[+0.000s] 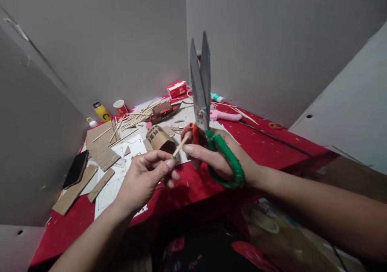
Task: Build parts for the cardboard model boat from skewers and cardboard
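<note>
My left hand (pixel 154 171) pinches a short pale wooden stick (pixel 179 147) between thumb and fingers, its far end slanting up toward my right hand. In my right hand (pixel 211 155) are large scissors (pixel 201 82) with one green and one orange-red handle. Their blades point upward and stand slightly apart, with nothing between them. My right thumb is close to the stick's upper end; whether it touches I cannot tell. Behind the stick, a folded cardboard piece with printed characters (pixel 161 138) rests on the table.
A red cloth covers the table (pixel 266 147). Around lie wooden sticks (pixel 139 117), a brown model boat (pixel 165 111), a pink glue gun (pixel 226 115), a phone (pixel 76 169), cardboard strips (pixel 74 189) and a drawn sheet (pixel 107 195). A yellow bottle (pixel 102 111) and paper cup (pixel 120 106) stand near the wall.
</note>
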`<state>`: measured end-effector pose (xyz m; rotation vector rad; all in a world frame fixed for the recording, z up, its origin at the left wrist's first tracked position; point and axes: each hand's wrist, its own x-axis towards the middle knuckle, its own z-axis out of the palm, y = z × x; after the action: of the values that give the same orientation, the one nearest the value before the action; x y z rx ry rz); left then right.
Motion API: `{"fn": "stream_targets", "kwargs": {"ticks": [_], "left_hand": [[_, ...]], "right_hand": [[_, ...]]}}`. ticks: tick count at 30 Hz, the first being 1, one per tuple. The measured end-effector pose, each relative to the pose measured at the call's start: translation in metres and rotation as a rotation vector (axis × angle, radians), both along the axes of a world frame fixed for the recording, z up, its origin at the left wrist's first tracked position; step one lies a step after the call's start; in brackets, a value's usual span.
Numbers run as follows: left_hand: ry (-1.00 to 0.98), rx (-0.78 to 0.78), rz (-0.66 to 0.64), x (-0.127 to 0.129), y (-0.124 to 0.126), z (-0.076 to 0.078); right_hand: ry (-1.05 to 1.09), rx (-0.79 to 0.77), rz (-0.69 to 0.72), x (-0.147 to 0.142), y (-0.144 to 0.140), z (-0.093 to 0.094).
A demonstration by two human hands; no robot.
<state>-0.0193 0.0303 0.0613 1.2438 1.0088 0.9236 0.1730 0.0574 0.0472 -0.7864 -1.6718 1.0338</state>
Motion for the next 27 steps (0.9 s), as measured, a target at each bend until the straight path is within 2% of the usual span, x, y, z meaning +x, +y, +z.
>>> {"fn": "stream_targets", "kwargs": {"ticks": [3,6,10,13,16,19,24,27], "left_hand": [[-0.129,0.009,0.071,0.003,-0.011,-0.01],[-0.24,0.012,0.096,0.008,-0.023,-0.013],[-0.273,0.122,0.2,0.021,-0.037,-0.011],[-0.206,0.273,0.34,0.03,-0.045,-0.011],[-0.112,0.374,0.41,0.037,-0.048,-0.012],[-0.024,0.424,0.442,0.039,-0.048,-0.015],[0.096,0.486,0.568,0.042,-0.05,-0.018],[0.15,0.49,0.559,0.041,-0.051,-0.019]], "right_hand": [[-0.1,-0.087,-0.02,0.015,-0.02,-0.017],[-0.363,0.091,-0.092,0.036,-0.039,-0.033],[-0.678,0.1,-0.112,0.053,-0.058,-0.038],[-0.772,0.1,-0.148,0.053,-0.066,-0.034],[-0.821,0.127,-0.17,0.048,-0.069,-0.03],[-0.865,0.195,-0.226,0.042,-0.07,-0.03],[-0.921,0.304,-0.298,0.037,-0.066,-0.036],[-0.95,0.357,-0.333,0.037,-0.062,-0.039]]}}
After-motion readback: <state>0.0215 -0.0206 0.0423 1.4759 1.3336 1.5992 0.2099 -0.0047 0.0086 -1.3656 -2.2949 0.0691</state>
